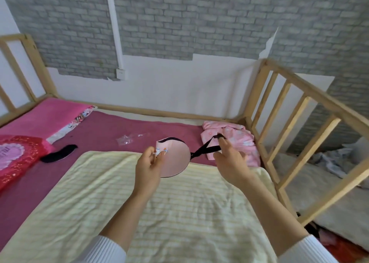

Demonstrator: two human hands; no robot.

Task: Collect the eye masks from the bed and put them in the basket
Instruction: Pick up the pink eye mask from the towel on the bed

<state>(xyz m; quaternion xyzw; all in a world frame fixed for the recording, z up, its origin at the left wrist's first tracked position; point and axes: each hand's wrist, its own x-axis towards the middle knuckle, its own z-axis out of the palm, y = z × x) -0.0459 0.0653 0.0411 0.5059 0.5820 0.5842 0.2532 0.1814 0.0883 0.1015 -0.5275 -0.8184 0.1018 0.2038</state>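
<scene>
Two hands show in the head view, both on the same pink eye mask (177, 160), which is held up in the air over the far edge of the yellow striped blanket (179, 212). Left hand (148, 168) pinches the mask's left end between thumb and fingers, right where the fabric folds over and shows a bit of printed pattern. Right hand (229, 162) has the black strap (205, 149) pulled taut to the right of the mask. The strap is looped over one raised fingertip and runs back past the thumb, so that hand is hooked onto it. The mask's plain pink face is turned toward the camera, with a thin black rim round it.

Second one: a black eye mask (58, 153) lies flat on the maroon sheet (111, 128) just off the blanket's far left corner, with no hand on it. Beyond the blanket's far edge there's a crumpled clear plastic wrapper (127, 138) on the sheet. Off the blanket's far right corner sits a bunched pink patterned garment (239, 140), up against the wooden rail (299, 126). Left of the blanket, further out than the black mask, is a red glittery round thing (20, 158) with a pink centre, can't tell what it is. A pink pillow (44, 116) lies beyond that.
</scene>
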